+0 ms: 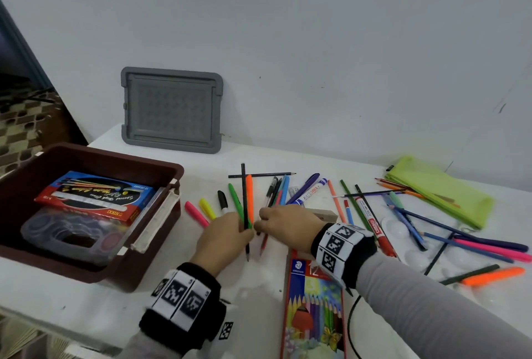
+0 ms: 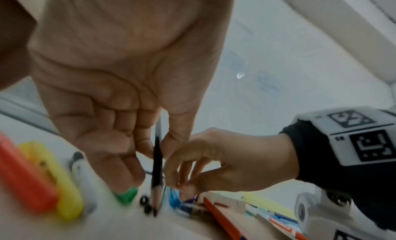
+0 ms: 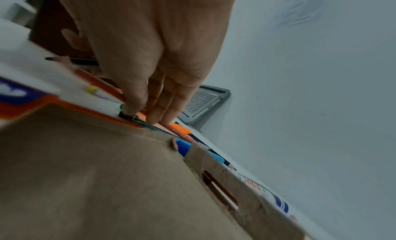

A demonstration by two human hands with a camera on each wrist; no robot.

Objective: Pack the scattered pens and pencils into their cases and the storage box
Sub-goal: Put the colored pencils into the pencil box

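Left hand pinches the black pencil mid-bench beside the green marker, right hand curls its fingers onto the pens alongside, so best gather them parallel, tips aligned, before lifting toward the storage box.

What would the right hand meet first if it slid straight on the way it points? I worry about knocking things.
Probably the left hand, almost touching the right hand around the black pencil; depth is unclear.
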